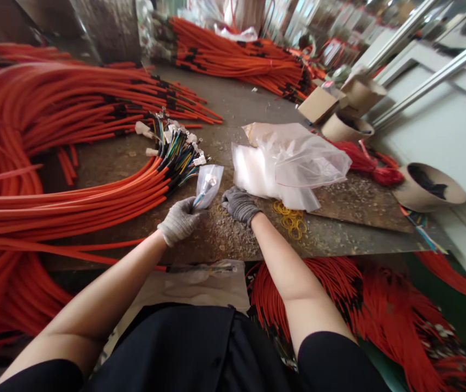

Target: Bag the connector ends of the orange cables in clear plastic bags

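Observation:
My left hand (179, 220), in a grey knit glove, is closed around the neck of a small clear plastic bag (212, 182). Coloured wires and a pale connector of a cable end show inside the bag. To its right, my gloved right hand (240, 206) rests low over the table with its fingers curled in. What those fingers hold, if anything, is hidden. Beside their tips lies a thin yellow rubber band (221, 210). A small heap of yellow rubber bands (292, 220) sits to the right of that wrist. Just beyond, a stack of clear plastic bags (253, 166) lies flat.
Orange cables (127, 190) with white connectors (199, 160) fill the left side. Another orange bundle (237, 60) lies at the back. Cardboard tubs (435, 188) and an open box (318, 103) stand at right. Grey scraps litter the tabletop (233, 239); red cables (400, 321) hang below its front edge.

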Motion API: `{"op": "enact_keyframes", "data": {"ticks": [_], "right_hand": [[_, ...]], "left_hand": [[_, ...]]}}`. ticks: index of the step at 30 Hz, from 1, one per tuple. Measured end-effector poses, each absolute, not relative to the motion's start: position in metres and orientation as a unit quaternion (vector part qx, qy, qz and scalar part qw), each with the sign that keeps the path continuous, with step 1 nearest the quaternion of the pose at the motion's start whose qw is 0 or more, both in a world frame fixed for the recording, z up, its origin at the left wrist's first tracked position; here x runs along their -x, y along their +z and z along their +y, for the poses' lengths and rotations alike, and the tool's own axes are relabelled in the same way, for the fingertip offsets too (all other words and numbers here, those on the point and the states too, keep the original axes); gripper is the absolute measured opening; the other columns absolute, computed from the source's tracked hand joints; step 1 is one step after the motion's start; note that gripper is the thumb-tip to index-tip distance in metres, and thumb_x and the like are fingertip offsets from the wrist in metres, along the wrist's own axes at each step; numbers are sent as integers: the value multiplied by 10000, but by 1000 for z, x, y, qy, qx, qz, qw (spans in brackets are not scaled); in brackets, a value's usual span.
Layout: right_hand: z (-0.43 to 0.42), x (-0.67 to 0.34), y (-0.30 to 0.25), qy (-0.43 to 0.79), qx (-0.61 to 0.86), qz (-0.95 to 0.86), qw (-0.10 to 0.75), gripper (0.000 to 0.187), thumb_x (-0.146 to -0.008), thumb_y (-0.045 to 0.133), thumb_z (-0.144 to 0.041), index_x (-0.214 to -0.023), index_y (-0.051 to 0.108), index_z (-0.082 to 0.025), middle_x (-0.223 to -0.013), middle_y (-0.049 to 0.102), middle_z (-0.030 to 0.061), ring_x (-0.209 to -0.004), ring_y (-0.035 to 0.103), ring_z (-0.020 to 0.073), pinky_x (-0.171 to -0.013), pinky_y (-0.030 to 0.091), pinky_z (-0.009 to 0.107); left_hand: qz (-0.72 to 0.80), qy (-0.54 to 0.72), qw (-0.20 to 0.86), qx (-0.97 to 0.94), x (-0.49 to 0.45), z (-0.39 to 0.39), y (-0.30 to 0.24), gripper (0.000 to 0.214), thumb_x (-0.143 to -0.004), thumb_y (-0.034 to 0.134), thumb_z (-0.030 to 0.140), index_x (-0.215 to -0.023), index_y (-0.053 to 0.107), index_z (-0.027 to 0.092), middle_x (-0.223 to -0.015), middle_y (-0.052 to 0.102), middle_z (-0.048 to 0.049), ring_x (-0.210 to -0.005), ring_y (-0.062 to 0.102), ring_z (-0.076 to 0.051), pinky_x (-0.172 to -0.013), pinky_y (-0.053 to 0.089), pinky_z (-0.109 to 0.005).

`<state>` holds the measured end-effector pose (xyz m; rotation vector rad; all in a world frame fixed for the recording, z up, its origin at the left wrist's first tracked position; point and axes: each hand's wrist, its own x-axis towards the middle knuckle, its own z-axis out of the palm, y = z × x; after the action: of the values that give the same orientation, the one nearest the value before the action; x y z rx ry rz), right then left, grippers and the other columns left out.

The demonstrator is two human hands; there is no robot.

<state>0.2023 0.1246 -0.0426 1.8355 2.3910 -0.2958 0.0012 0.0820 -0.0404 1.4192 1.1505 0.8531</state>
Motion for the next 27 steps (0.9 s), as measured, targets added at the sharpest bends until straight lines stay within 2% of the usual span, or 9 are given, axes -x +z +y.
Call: {"op": "enact_keyframes", "data": {"ticks": [2,7,10,13,15,20,23,27], "right_hand": [[120,-197,-42,-76,-609,787,71,234,-900,497,-208,-1036,653,-98,-1090,642,164,-1033,581,268,-943,417,376],[115,-196,-35,-74,-603,791,73,234,-898,530,-264,-1074,642,-157,-1076,653,113,-1019,596,233,-927,429,319],[119,-193,-33,-72,-597,791,112,234,-891,531,-247,-1057,653,-138,-1086,652,144,-1022,606,253,-904,442,331],[120,-189,-34,-65,-600,788,123,257,-898,498,-208,-1080,639,-94,-1103,645,188,-1048,601,271,-912,440,349],[116,-188,-34,-55,-607,784,120,272,-918,464,-212,-1103,624,-94,-1131,635,186,-1074,589,262,-931,435,348],[113,-193,-27,-55,-598,789,128,255,-902,510,-267,-1082,645,-147,-1131,651,143,-1045,614,253,-911,463,341],[122,-188,-23,-68,-578,798,153,257,-856,558,-228,-1039,672,-87,-1075,674,206,-998,647,311,-854,493,391],[128,-181,-24,-66,-562,809,160,290,-827,556,-179,-1047,661,-21,-1032,683,255,-993,658,351,-843,504,426]], "left_hand": [[495,371,535,-575,-1,87,-43,393,-631,661,432,-882,644,130,-746,645,-10,-680,516,-149,-670,441,-271],[485,372,554,-564,0,90,-45,377,-622,687,432,-850,640,136,-715,631,4,-656,511,-134,-636,438,-252],[467,384,560,-567,0,88,-51,348,-642,690,435,-819,637,141,-674,599,20,-618,484,-114,-611,425,-241],[452,397,580,-550,-1,88,-59,397,-644,694,442,-907,634,151,-739,622,10,-610,496,-109,-599,437,-243],[446,387,601,-538,-2,88,-62,453,-635,693,460,-961,626,152,-765,633,-1,-601,502,-112,-597,448,-254],[452,405,571,-553,-4,86,-55,457,-642,675,469,-968,638,151,-873,675,-33,-751,558,-151,-722,462,-268],[451,394,565,-567,-2,84,-47,433,-632,685,462,-918,640,139,-859,679,-32,-790,568,-163,-780,461,-275],[460,384,565,-567,0,86,-46,477,-611,699,485,-921,636,128,-824,670,-20,-754,565,-157,-753,465,-277]]}}
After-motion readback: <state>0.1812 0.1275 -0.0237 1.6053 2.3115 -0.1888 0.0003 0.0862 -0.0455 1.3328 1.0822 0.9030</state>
